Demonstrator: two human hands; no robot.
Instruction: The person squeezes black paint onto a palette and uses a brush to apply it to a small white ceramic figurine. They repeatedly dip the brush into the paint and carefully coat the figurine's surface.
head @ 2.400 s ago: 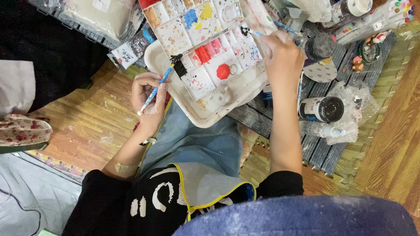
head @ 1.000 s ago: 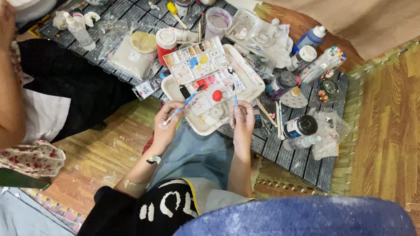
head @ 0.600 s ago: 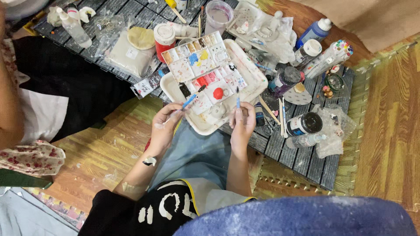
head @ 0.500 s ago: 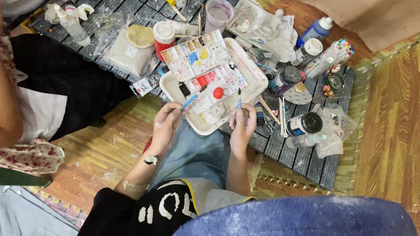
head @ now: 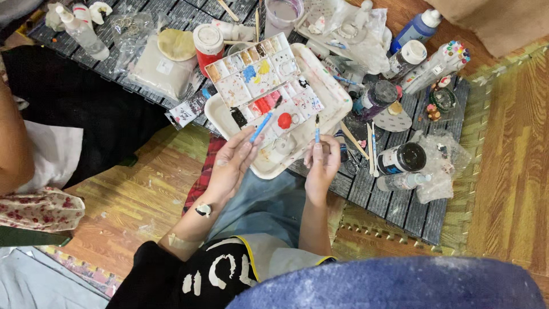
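Note:
My left hand holds a blue-handled brush that points up toward the paint palette. My right hand grips a second thin blue brush upright, its tip over the white tray that carries the palette. The palette has many small wells with red, blue, yellow and black paint. Between my hands, on the tray's near edge, lies a small pale object, partly hidden. The tray rests over my lap in blue jeans.
A dark slatted mat holds paint bottles, a red jar, a cup of cloudy water, plastic bags and loose brushes. Another person sits at the left. Wooden floor lies to the right.
The view has pulled back from the palette. My right hand came down from the far side of the tray to its near edge and now holds a brush upright.

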